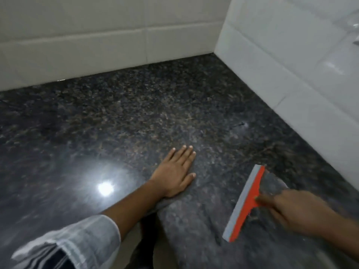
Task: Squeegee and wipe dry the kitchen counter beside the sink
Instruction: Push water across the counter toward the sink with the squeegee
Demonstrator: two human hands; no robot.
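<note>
The right hand [297, 212] (blurred) grips the orange handle of the squeegee [245, 203], whose grey blade lies on the counter [136, 117] near its front edge. Left of the squeegee, the left hand [174, 171] rests flat, fingers spread, holding nothing. Beyond the squeegee, white tiles [108, 41] meet in the corner.

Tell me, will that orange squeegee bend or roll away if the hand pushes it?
The squeegee probably won't roll: its blade is long and flat. The orange frame looks stiff; the grey edge likely flexes a little. It seems light, since the right hand holds it alone.
</note>
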